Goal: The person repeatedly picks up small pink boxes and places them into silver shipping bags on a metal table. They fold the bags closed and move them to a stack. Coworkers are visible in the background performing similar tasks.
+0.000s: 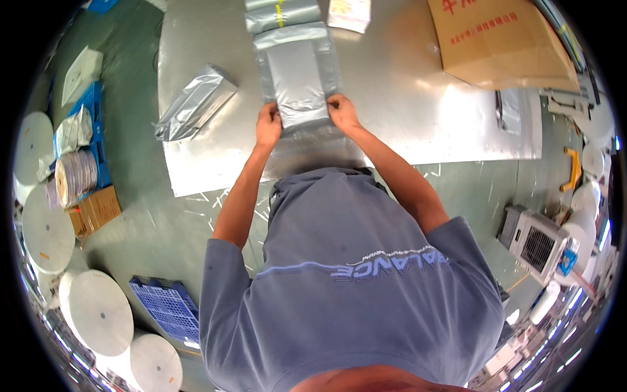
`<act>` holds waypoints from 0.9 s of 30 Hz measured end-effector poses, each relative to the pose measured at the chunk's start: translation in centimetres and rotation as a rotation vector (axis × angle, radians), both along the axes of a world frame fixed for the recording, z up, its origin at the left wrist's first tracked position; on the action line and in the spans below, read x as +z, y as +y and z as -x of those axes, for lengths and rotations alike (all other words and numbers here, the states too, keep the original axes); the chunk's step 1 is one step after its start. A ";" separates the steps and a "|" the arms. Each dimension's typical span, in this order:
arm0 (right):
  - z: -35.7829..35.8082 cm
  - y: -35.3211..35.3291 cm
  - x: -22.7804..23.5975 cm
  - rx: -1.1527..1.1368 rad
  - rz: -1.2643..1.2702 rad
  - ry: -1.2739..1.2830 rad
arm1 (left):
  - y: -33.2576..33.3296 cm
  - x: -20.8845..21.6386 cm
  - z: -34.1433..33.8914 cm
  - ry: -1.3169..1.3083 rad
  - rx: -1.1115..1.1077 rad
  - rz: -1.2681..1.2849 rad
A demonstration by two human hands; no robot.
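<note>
A silver-grey plastic bag (297, 72) lies flat on the metal-topped table in front of me, with a flat block shape showing inside or on top of it. My left hand (269, 124) has its fingers closed on the bag's near left edge. Opposite it, my right hand (343, 112) pinches the near right edge. The near end of the plastic looks creased between the two hands and hangs toward my body. Just beyond is a row of similar grey plastic bundles (261, 21) with a yellow strip across them.
A crumpled silver bundle (199, 101) lies left on the metal table (392, 78). A cardboard box (503, 42) stands far right, near a dark-handled tool (500, 111). A pale packet (350, 14) sits beyond my right hand. Large white rolls (98, 313) and a blue pallet (166, 307) stand on the floor.
</note>
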State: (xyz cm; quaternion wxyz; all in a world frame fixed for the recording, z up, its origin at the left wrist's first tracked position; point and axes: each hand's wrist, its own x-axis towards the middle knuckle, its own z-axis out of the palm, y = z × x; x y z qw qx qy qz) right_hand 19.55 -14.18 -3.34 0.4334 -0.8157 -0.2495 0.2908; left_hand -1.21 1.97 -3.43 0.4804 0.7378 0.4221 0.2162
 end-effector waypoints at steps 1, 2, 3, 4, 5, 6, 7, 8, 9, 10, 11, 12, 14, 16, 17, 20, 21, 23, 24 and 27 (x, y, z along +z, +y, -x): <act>0.3 0.7 -1.3 -0.039 -0.126 -0.017 | 0.6 0.8 0.0 -0.004 0.007 0.162; 0.6 1.1 0.2 -0.011 -0.038 0.146 | 1.5 1.9 0.3 -0.007 0.020 0.326; 1.3 1.8 2.2 0.135 -0.007 0.166 | 3.0 3.8 -0.1 -0.020 0.018 0.484; 1.9 1.9 4.4 0.264 0.027 0.179 | 4.4 7.2 -0.8 0.164 0.022 0.628; 2.7 1.6 6.0 0.397 0.064 0.189 | 5.3 9.2 0.1 0.293 -0.021 0.484; 3.8 1.5 5.9 0.538 0.014 0.083 | 6.3 10.6 1.2 0.409 -0.065 0.344; 4.0 1.7 5.7 0.671 -0.027 -0.034 | 7.0 11.9 2.0 0.513 -0.117 0.203; 2.8 2.7 6.5 0.638 -0.011 -0.147 | 7.3 13.5 3.7 0.489 -0.167 -0.049; 1.4 3.9 7.9 0.607 0.007 -0.260 | 7.7 14.8 5.9 0.457 -0.209 -0.301; 0.2 4.6 8.9 0.580 0.022 -0.366 | 8.6 15.7 7.9 0.518 -0.250 -0.660; -2.7 6.0 8.6 0.436 -0.005 -0.511 | 10.1 16.4 9.4 0.650 -0.317 -0.782; -6.6 8.2 8.0 0.288 -0.036 -0.651 | 11.6 16.6 10.2 0.772 -0.330 -0.799; -13.7 13.8 10.4 0.146 0.127 -0.814 | 14.1 15.3 12.0 0.913 -0.315 -0.789; -20.8 18.6 9.8 0.077 0.143 -0.909 | 16.4 14.2 11.3 0.950 -0.270 -0.688; -22.5 20.7 10.0 0.040 0.306 -0.824 | 17.5 13.7 10.8 0.966 -0.236 -0.677; -24.3 24.9 9.6 0.005 0.674 -0.613 | 18.5 12.9 10.0 1.045 -0.099 -0.597; -24.8 24.9 9.3 0.002 0.720 -0.588 | 18.9 12.9 9.4 1.072 -0.084 -0.608; -25.5 23.7 8.9 0.035 0.745 -0.547 | 18.7 12.7 9.0 1.081 -0.079 -0.650; -25.9 21.7 8.9 0.061 0.726 -0.527 | 17.8 12.6 8.7 0.961 -0.078 -0.698; -27.0 10.8 4.7 0.100 0.706 -0.640 | 12.6 12.3 4.3 0.362 -0.090 -0.744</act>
